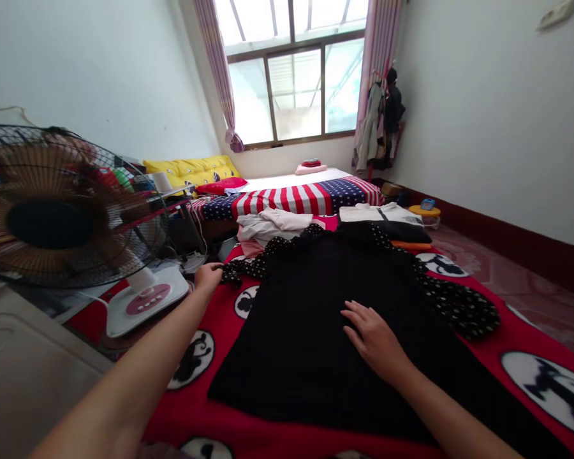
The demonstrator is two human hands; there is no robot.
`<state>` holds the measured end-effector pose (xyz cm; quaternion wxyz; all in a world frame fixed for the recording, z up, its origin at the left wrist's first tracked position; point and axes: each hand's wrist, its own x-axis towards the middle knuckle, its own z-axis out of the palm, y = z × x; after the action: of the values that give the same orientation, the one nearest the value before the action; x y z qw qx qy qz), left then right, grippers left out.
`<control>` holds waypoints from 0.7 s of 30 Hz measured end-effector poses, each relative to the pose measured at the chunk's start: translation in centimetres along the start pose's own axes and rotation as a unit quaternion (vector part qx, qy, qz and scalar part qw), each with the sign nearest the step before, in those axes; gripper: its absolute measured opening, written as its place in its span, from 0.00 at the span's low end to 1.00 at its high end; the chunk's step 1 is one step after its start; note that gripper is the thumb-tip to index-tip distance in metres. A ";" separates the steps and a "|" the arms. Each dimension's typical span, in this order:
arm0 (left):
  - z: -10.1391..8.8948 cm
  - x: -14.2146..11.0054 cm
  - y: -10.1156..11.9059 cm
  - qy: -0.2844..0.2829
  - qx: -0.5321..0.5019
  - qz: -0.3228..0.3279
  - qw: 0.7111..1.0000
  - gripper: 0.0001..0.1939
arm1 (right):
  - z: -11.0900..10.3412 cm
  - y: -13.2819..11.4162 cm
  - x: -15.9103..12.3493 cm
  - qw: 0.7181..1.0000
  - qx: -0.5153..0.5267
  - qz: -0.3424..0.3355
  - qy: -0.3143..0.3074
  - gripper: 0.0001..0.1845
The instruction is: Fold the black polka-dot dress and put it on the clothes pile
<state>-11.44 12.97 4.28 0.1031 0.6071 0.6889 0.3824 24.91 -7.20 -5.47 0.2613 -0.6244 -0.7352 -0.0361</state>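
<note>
A black garment (310, 319) with polka-dot sleeves lies spread flat on a red blanket (502, 338) printed with white cartoon circles. My right hand (375, 338) rests flat on the middle of the garment, fingers stretched out. My left hand (208, 277) reaches out to the left polka-dot sleeve (242, 269) and its fingers are closed on the sleeve's end. The right sleeve (459, 303) lies spread toward the blanket's edge.
A standing fan (62, 204) with a white and pink base (146, 299) sits close on the left. Folded clothes (272, 226) and a black-and-white garment (385, 220) lie beyond the black one. A stars-and-stripes mattress (296, 194), yellow cushions (191, 169) and a window lie farther back.
</note>
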 end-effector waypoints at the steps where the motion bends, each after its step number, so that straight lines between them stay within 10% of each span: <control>1: -1.0 0.8 1.3 0.021 0.005 0.014 1.000 0.12 | 0.0 -0.1 0.1 1.000 0.002 0.000 0.002 0.18; 7: -4.0 2.2 14.5 0.080 -0.034 0.219 0.972 0.19 | -0.3 -0.2 0.1 1.000 0.028 0.009 0.002 0.17; 12: 0.9 -6.8 22.3 -0.066 -0.097 0.488 0.865 0.17 | -0.8 0.5 -0.2 0.994 0.109 0.020 0.019 0.15; 15: 4.3 -13.7 20.3 -0.197 -0.166 0.577 0.775 0.16 | -1.0 1.2 -0.3 0.980 0.179 0.056 0.069 0.13; 21: 5.3 -16.5 8.2 -0.203 -0.054 0.416 0.885 0.23 | -0.7 1.8 -0.2 0.953 0.234 0.112 0.155 0.11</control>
<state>1.94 -0.24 0.68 0.1048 0.8958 0.3150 0.2956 26.89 -7.22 -5.44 0.5133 -0.6106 -0.5989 0.0701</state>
